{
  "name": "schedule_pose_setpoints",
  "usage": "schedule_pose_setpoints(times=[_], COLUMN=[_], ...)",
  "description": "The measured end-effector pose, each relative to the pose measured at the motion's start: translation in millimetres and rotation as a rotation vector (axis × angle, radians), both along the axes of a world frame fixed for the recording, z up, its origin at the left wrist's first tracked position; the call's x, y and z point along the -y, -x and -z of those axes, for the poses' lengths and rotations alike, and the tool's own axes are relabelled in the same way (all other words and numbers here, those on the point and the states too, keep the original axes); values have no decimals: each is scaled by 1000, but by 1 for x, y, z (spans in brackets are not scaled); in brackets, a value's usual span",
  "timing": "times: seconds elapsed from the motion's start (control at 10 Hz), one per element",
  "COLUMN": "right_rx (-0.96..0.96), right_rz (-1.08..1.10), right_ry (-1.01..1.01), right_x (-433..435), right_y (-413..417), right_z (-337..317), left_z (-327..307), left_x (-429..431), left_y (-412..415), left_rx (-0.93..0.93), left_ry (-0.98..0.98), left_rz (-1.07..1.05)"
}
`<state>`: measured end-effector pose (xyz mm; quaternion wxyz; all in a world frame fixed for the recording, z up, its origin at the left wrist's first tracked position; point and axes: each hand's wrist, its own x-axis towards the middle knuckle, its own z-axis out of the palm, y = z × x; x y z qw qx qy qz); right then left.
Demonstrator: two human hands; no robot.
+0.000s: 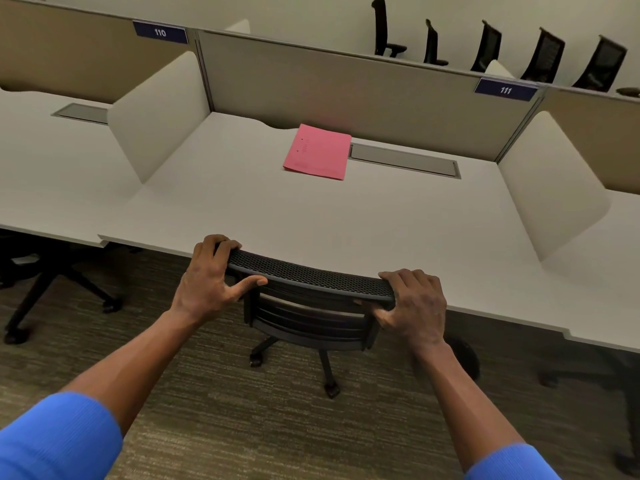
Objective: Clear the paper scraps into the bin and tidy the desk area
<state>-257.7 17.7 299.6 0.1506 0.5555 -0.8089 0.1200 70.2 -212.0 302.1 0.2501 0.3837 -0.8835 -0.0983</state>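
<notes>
A black mesh-backed office chair point(308, 275) stands at the front edge of the white desk point(242, 209), its seat tucked under the desktop. My left hand point(211, 275) grips the left end of the chair's top rail. My right hand point(415, 303) grips the right end of the same rail. A pink folder point(317, 152) lies flat near the back of the desk, beside a grey cable hatch point(405, 160). No paper scraps and no bin show in this view.
White side dividers point(159, 116) point(550, 188) flank the desk, with a beige back panel point(346, 84) labelled 111. Another chair's base point(52, 289) stands under the left desk. Several black chairs point(540, 57) line the far wall. Carpet covers the floor.
</notes>
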Motion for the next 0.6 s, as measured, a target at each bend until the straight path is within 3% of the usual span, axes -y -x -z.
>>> schedule_pose_setpoints(times=[0.2, 0.4, 0.6], right_rx=[29, 75, 71], right_rz=[1, 27, -1], right_ry=[-17, -74, 45], right_x=[-2, -7, 12], right_y=[-5, -11, -9], right_z=[-12, -41, -102], left_z=[-5, -32, -102], left_x=[-1, 1, 22], left_y=[-1, -6, 9], left_rx=[69, 400, 409], left_ry=[-33, 15, 110], left_rz=[-10, -21, -29])
